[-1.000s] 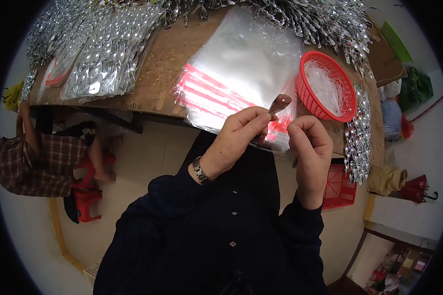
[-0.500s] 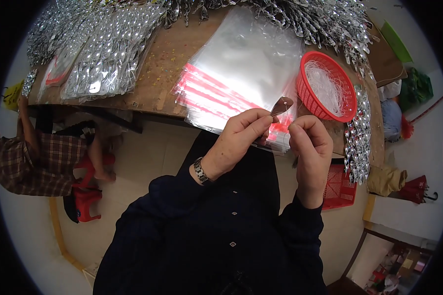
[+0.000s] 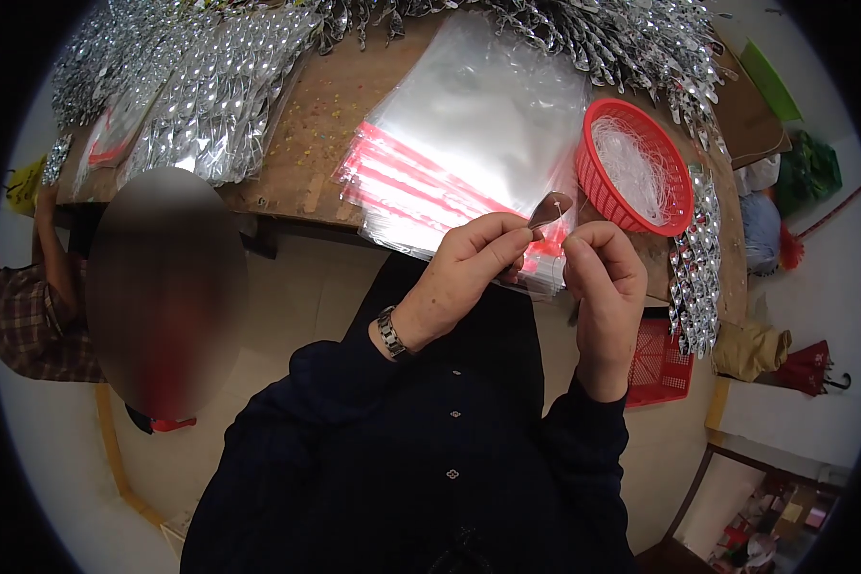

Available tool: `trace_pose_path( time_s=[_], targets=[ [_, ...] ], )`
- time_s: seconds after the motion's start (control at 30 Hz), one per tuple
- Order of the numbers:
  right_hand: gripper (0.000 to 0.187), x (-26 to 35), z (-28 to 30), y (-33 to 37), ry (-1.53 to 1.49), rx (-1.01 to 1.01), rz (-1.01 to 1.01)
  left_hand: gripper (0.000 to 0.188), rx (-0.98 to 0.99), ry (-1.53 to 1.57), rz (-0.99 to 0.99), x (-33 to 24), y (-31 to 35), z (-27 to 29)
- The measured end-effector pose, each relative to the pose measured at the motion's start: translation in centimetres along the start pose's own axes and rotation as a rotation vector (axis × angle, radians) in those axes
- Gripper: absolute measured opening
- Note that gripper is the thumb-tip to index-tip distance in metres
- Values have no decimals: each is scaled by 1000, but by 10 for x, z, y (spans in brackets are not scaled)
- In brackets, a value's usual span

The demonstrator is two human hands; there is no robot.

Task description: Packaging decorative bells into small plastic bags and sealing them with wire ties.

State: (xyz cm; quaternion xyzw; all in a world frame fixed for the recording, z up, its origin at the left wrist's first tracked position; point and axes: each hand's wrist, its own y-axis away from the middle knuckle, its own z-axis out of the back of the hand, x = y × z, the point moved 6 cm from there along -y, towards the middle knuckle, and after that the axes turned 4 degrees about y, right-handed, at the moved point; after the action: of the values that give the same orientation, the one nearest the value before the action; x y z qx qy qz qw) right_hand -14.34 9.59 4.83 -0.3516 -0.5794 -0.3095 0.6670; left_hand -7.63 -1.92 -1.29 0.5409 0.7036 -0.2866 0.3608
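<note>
My left hand (image 3: 467,268), with a metal watch on its wrist, pinches a shiny silver twisted ornament (image 3: 548,209) by its lower part. The ornament's rounded upper end points away from me and has a small hole. Close beside it, my right hand (image 3: 605,273) has its thumb and forefinger pressed together on what looks like a fine clear thread (image 3: 562,218), which runs up toward the hole. Both hands are over the near edge of a fanned stack of clear plastic bags with red-and-white strips (image 3: 478,115).
A red basket (image 3: 681,196) of clear threads stands right of the bags. Silver twisted ornaments (image 3: 220,96) lie in heaps at far left and far back, and a strand (image 3: 695,277) hangs over the right edge. Below is another red basket (image 3: 660,368). A person (image 3: 43,316) sits at left.
The person at left has leaned toward the table edge. My hands have barely shifted; the ornament is slightly turned, and the thin thread shows more clearly at its hole.
</note>
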Motion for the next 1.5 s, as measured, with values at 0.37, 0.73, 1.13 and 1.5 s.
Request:
trace_pose_path(
  time_s=[0.37, 0.73, 1.13, 1.5],
  targets=[
    [7, -2, 2, -1, -7, -25, -14, 20, 24, -32, -4, -1, 1, -5],
    [4, -2, 8, 1, 51, -78, 52, 21, 71, -94, -3, 2, 4, -10],
    [7, 1, 20, 5, 138, -155, 102, 21, 130, -210, -61, 0, 6, -23],
    [5, -3, 14, 16, 101, 36, 133, 21, 111, -214, -114, -12, 7, -13]
  ],
)
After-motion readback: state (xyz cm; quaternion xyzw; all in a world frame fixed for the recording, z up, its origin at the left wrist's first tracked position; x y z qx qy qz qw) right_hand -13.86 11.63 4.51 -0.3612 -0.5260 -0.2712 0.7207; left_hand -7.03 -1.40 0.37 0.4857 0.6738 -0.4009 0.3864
